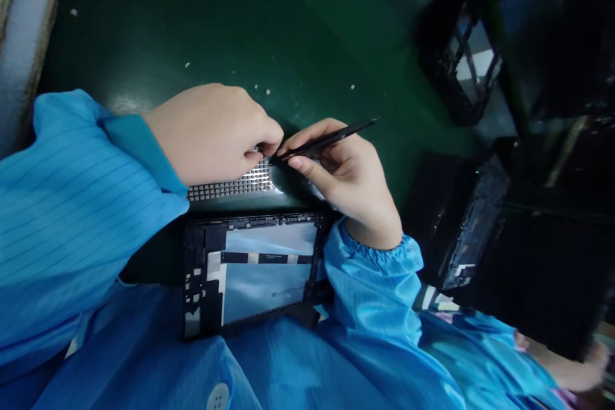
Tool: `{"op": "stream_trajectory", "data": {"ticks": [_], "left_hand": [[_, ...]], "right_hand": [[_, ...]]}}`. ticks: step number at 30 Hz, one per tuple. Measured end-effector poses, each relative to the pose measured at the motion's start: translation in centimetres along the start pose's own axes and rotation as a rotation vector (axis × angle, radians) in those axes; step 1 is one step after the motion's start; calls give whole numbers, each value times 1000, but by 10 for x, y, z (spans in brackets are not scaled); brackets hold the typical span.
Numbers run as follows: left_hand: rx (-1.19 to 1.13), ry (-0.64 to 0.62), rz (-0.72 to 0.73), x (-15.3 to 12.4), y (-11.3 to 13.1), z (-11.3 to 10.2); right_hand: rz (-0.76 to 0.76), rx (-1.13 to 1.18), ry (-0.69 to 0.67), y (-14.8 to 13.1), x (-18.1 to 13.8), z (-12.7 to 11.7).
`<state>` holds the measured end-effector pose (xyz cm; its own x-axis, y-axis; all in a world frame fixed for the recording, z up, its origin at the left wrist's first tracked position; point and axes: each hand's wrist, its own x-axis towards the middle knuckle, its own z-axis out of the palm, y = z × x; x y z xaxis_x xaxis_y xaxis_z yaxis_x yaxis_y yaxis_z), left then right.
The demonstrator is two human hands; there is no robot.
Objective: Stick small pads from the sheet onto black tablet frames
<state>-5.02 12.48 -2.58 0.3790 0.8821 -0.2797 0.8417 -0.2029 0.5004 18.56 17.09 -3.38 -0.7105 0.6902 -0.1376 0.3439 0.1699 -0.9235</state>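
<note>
The landmark is the opened device, a dark rectangular frame around a pale blue-grey panel, lying just in front of the person's blue clothing; beyond its far edge, on the green worktop, lies the sheet of small squares, partly covered by the left hand.

The left hand is beyond the device's far left part, back of the hand uppermost, wrist bent out of a striped blue sleeve; its fingers curl under, and thumb and forefinger come close together at the sheet's right end; the grip is narrow, but I cannot tell whether it pinches the sheet.

The right hand is beyond the device's far right corner, palm partly turned up, wrist in a gathered cuff; its grip holds the slim black tool between thumb and fingers, one end reaching the left fingertips, the other pointing away from the device.

On the black strip across the device's panel runs a line of tiny print, too small to read; fainter marks on the panel below it are equally illegible; to the right of the device, farther off, is another person's bare arm.
</note>
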Motion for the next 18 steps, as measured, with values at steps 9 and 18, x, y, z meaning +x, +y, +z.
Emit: {"op": "stream_trajectory", "data": {"ticks": [9, 18], "left_hand": [[71, 40, 46, 2, -9, 4], [166, 251, 219, -6, -7, 17]], "right_hand": [[41, 325, 130, -7, -17, -5], [102, 199, 1087, -9, -125, 65]]}}
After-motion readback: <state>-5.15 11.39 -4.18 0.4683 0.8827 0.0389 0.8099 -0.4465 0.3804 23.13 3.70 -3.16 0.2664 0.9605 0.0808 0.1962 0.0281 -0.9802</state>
